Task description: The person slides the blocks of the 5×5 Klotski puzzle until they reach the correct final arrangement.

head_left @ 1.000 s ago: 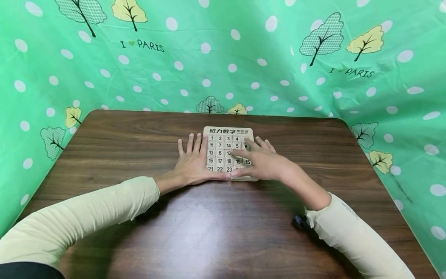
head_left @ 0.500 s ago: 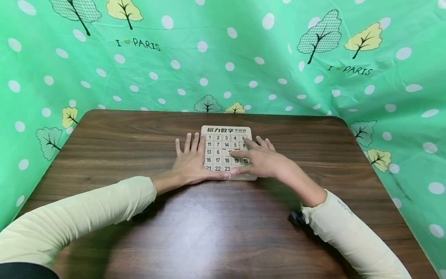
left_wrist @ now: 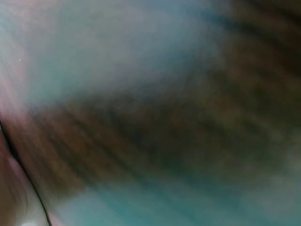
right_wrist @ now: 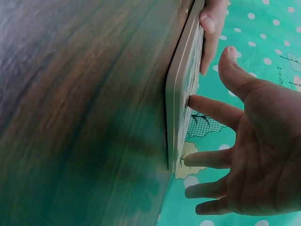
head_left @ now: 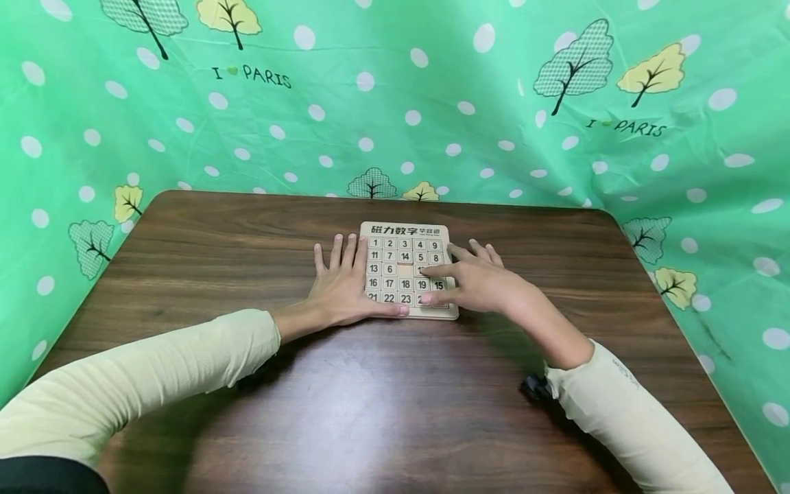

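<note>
Number board point(head_left: 432, 315) flat on the wood-grain bench point(head_left: 358, 398), mid-width, toward the far edge, in front of the green dotted cloth point(head_left: 265, 116). Left hand point(head_left: 341, 288) spread, grasping nothing: fingers straight along the board's left edge, thumb laid along its near edge, looks like steadying. Right hand point(head_left: 481, 281) also released, no grip; right wrist view has the index fingertip on the board's face, thumb lifted off it, other fingers extended past the edge. That index fingertip is on a number tile point(head_left: 419, 268), digits partly covered, just right of the empty slot point(head_left: 404, 270) in the third row.

Progress: looks partway. Top row reads 1 2 3 4 9, so counting order holds for four tiles, then breaks. Second row 11 7 14 5 8, out of sequence. Third row starts 13, 6, then the slot; last place hidden by the hand. Fourth row 16 17 18 19 15, only the last one off. Bottom row 21 22 23, rest covered, can't tell. If counting order is what matters, most of what's left sits in rows two and three plus the 9 and 15. Left wrist view too blurred to add anything
</note>
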Action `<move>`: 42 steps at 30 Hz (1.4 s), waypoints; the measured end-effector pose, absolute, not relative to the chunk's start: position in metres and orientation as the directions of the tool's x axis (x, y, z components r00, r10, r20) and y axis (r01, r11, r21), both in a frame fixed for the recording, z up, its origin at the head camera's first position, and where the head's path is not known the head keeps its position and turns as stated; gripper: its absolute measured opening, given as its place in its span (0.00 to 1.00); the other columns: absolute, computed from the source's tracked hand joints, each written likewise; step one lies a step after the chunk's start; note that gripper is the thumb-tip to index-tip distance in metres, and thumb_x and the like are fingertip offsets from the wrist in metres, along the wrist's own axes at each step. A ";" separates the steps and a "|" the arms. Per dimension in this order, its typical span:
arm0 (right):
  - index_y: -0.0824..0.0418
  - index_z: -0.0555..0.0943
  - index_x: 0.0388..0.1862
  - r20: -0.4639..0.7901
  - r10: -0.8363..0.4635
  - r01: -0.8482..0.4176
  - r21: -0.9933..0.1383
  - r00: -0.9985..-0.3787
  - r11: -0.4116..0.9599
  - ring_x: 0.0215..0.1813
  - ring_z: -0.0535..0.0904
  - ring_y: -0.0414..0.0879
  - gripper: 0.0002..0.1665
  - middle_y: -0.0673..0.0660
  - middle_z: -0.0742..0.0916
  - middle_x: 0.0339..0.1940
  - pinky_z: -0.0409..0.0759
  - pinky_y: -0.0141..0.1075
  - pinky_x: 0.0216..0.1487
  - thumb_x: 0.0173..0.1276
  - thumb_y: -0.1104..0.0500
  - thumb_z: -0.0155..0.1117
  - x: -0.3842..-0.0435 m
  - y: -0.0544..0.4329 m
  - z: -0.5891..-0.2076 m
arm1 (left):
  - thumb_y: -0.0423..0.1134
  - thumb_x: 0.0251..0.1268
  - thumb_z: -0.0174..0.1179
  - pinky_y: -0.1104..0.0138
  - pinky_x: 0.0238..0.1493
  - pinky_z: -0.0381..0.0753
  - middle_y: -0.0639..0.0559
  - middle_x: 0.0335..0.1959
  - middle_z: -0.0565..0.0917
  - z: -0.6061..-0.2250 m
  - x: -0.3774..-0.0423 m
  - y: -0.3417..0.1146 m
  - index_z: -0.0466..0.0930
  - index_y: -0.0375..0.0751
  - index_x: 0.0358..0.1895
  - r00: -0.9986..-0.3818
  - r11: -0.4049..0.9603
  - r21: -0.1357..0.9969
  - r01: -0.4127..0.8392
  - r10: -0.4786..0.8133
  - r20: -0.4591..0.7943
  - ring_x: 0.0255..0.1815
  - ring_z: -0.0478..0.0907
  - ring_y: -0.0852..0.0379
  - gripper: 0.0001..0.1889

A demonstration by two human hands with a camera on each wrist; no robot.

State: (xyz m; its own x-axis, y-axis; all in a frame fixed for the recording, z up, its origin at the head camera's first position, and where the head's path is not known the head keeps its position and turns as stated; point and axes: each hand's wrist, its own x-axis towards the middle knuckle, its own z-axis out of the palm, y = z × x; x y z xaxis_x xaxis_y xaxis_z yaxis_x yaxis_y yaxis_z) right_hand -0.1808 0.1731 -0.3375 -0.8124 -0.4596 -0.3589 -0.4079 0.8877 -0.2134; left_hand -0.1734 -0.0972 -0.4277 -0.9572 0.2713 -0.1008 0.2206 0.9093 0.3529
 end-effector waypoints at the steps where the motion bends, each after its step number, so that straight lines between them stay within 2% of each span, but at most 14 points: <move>1: 0.38 0.79 0.84 -0.353 -0.462 -0.412 -0.212 -0.813 0.886 0.92 0.44 0.86 0.40 0.74 0.59 0.94 0.39 0.82 0.89 0.80 0.26 0.65 -0.181 0.173 -0.337 | 0.93 0.48 0.64 0.32 0.89 0.16 0.36 0.96 0.33 -0.428 -0.174 -0.097 0.30 0.39 0.95 -0.957 0.909 0.353 0.222 0.272 -0.099 0.97 0.25 0.35 0.86; 9: 0.43 0.82 0.82 -0.296 -0.506 -0.446 -0.248 -0.810 0.860 0.94 0.43 0.82 0.40 0.70 0.59 0.96 0.38 0.78 0.91 0.78 0.28 0.69 -0.180 0.159 -0.338 | 0.93 0.48 0.64 0.30 0.89 0.17 0.35 0.96 0.34 -0.427 -0.173 -0.097 0.30 0.39 0.95 -0.959 0.909 0.350 0.224 0.270 -0.090 0.97 0.26 0.34 0.86; 18: 0.35 0.68 0.91 -0.307 -0.567 -0.502 -0.271 -0.764 0.822 0.95 0.43 0.79 0.49 0.69 0.54 0.97 0.40 0.77 0.91 0.76 0.24 0.67 -0.177 0.135 -0.349 | 0.89 0.52 0.66 0.27 0.89 0.21 0.32 0.96 0.38 -0.429 -0.173 -0.099 0.33 0.37 0.95 -0.960 0.912 0.338 0.233 0.272 -0.072 0.97 0.28 0.31 0.83; 25: 0.31 0.67 0.91 -0.359 -0.525 -0.463 -0.249 -0.772 0.851 0.94 0.37 0.81 0.48 0.68 0.51 0.97 0.34 0.76 0.91 0.77 0.23 0.65 -0.176 0.135 -0.348 | 0.89 0.53 0.66 0.27 0.89 0.20 0.33 0.96 0.37 -0.428 -0.172 -0.098 0.32 0.37 0.95 -0.961 0.913 0.335 0.232 0.270 -0.069 0.97 0.27 0.32 0.83; 31: 0.33 0.72 0.88 -0.345 -0.508 -0.443 -0.253 -0.789 0.860 0.94 0.35 0.81 0.45 0.68 0.49 0.98 0.32 0.76 0.91 0.77 0.25 0.68 -0.176 0.143 -0.345 | 0.91 0.51 0.66 0.29 0.89 0.17 0.34 0.96 0.36 -0.429 -0.173 -0.097 0.31 0.38 0.95 -0.961 0.913 0.344 0.221 0.263 -0.081 0.97 0.26 0.34 0.85; 42: 0.31 0.71 0.89 -0.339 -0.499 -0.441 -0.239 -0.797 0.865 0.94 0.39 0.82 0.43 0.70 0.52 0.97 0.35 0.78 0.91 0.79 0.27 0.67 -0.176 0.160 -0.351 | 0.92 0.50 0.64 0.30 0.88 0.16 0.35 0.96 0.35 -0.428 -0.173 -0.095 0.29 0.39 0.95 -0.960 0.917 0.335 0.217 0.263 -0.097 0.97 0.25 0.34 0.85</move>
